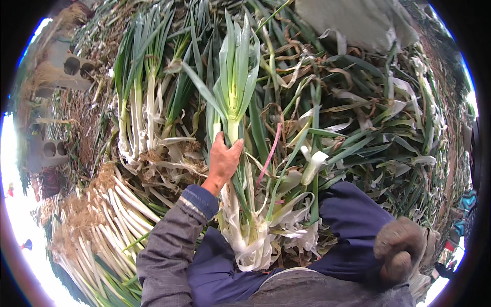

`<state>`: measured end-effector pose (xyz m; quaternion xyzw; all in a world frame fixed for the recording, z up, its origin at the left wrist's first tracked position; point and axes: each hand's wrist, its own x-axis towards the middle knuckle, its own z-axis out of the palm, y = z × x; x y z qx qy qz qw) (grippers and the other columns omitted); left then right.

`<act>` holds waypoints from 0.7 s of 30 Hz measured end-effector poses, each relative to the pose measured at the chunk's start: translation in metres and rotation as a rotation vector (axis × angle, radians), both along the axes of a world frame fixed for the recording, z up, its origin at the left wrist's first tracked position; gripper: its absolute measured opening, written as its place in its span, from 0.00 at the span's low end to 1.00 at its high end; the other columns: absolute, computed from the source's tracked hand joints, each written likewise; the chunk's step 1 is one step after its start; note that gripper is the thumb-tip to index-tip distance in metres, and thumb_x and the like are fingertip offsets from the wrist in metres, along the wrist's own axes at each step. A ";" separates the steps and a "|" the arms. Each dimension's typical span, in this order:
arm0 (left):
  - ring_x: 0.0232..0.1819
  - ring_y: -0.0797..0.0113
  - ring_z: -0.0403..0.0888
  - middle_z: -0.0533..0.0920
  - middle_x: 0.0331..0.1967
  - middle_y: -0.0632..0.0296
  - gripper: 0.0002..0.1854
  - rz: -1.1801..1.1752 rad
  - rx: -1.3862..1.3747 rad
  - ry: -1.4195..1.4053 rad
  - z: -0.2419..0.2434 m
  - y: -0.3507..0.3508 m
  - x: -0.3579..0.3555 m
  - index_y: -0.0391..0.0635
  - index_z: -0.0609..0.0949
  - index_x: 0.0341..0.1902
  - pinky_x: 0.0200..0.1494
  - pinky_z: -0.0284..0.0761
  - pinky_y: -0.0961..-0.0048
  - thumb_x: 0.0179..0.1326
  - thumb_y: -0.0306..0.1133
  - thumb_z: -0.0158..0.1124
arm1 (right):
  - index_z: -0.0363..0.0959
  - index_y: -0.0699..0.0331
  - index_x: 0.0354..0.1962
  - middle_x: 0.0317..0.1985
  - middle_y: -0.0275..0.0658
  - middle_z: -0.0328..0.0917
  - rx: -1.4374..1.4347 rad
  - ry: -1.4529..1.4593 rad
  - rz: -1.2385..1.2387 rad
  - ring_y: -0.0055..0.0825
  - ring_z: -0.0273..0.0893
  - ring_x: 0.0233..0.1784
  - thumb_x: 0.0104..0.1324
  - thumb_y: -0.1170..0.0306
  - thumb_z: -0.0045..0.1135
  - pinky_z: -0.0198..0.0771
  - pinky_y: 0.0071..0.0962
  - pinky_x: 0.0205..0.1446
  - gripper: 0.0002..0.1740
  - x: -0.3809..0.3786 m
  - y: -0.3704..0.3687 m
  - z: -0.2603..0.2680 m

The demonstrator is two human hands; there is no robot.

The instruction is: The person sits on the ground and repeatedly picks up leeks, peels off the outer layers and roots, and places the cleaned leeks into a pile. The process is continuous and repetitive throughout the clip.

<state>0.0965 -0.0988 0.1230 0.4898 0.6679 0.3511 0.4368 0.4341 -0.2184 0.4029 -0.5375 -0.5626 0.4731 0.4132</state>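
Note:
My left hand (225,159) is closed around the pale stem of a large leafy green onion (233,96), whose broad leaves point away from me. Below it, loose peeled sheaths (253,241) hang between my knees. Off to the right, beside my knee, is my right hand (399,247) in a brown glove, its fingers curled; whether anything lies inside them cannot be seen. Several green onions (136,115) with white stems lie up and to the left. A pile of white-stemmed onions (115,226) with bushy roots is at my left side.
Onion leaves and dry peelings (360,107) cover the ground ahead and to the right. A pale sheet (356,23) lies at the top right. Concrete blocks with holes (57,69) stand at the far left. A thin pink strip (270,153) sticks up among the leaves.

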 end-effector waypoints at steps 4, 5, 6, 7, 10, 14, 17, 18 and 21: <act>0.38 0.74 0.74 0.79 0.37 0.61 0.18 -0.084 0.158 -0.045 0.109 -0.022 0.025 0.35 0.72 0.53 0.43 0.74 0.73 0.70 0.36 0.65 | 0.73 0.71 0.48 0.31 0.37 0.74 0.005 -0.081 0.077 0.20 0.71 0.30 0.70 0.54 0.60 0.68 0.22 0.33 0.25 0.003 -0.010 0.012; 0.38 0.74 0.73 0.78 0.37 0.62 0.18 -0.121 0.235 -0.094 0.135 -0.031 0.031 0.36 0.72 0.53 0.43 0.73 0.74 0.70 0.36 0.64 | 0.73 0.70 0.53 0.33 0.37 0.75 -0.042 -0.064 0.075 0.20 0.72 0.34 0.71 0.63 0.58 0.70 0.24 0.37 0.20 -0.001 -0.012 0.014; 0.38 0.74 0.72 0.77 0.37 0.64 0.17 -0.146 0.268 -0.111 0.161 -0.042 0.037 0.37 0.72 0.53 0.42 0.72 0.74 0.71 0.36 0.65 | 0.71 0.69 0.56 0.36 0.37 0.74 -0.051 0.050 0.095 0.20 0.72 0.35 0.70 0.67 0.59 0.71 0.23 0.39 0.21 -0.005 -0.011 0.018; 0.38 0.74 0.72 0.77 0.37 0.63 0.16 -0.172 0.281 -0.135 0.184 -0.052 0.045 0.38 0.72 0.53 0.42 0.72 0.73 0.72 0.36 0.64 | 0.70 0.68 0.59 0.39 0.37 0.74 -0.077 0.137 0.118 0.19 0.72 0.36 0.69 0.71 0.59 0.72 0.23 0.40 0.23 -0.010 -0.009 0.020; 0.37 0.70 0.72 0.76 0.36 0.59 0.14 -0.246 0.491 0.041 0.236 -0.091 0.074 0.39 0.71 0.53 0.42 0.73 0.69 0.73 0.35 0.61 | 0.67 0.69 0.61 0.41 0.37 0.75 -0.105 0.095 0.044 0.22 0.76 0.40 0.70 0.71 0.63 0.75 0.21 0.45 0.25 -0.036 0.008 0.027; 0.36 0.44 0.76 0.77 0.37 0.43 0.21 -0.224 0.582 0.131 0.273 -0.143 0.108 0.34 0.71 0.56 0.40 0.72 0.55 0.70 0.37 0.64 | 0.69 0.68 0.57 0.46 0.39 0.79 0.078 0.436 -0.050 0.23 0.78 0.45 0.69 0.67 0.67 0.77 0.26 0.51 0.24 -0.088 0.021 0.034; 0.38 0.48 0.76 0.77 0.38 0.45 0.16 -0.155 0.552 0.028 0.281 -0.161 0.109 0.36 0.72 0.55 0.42 0.72 0.56 0.73 0.35 0.59 | 0.71 0.68 0.55 0.44 0.38 0.82 0.081 0.444 -0.094 0.23 0.79 0.46 0.67 0.69 0.69 0.77 0.25 0.51 0.23 -0.102 0.015 0.041; 0.38 0.55 0.77 0.78 0.38 0.49 0.14 -0.118 0.555 -0.054 0.281 -0.164 0.106 0.37 0.73 0.55 0.41 0.72 0.59 0.74 0.35 0.57 | 0.72 0.68 0.55 0.44 0.38 0.82 0.071 0.507 -0.069 0.23 0.79 0.46 0.67 0.70 0.69 0.77 0.25 0.51 0.23 -0.105 0.015 0.042; 0.32 0.74 0.76 0.81 0.32 0.63 0.12 0.047 0.360 -0.220 0.272 -0.158 0.086 0.41 0.78 0.51 0.35 0.73 0.71 0.78 0.37 0.53 | 0.73 0.65 0.51 0.38 0.37 0.82 0.089 0.651 -0.063 0.22 0.81 0.35 0.66 0.72 0.69 0.79 0.24 0.39 0.19 -0.106 0.028 0.041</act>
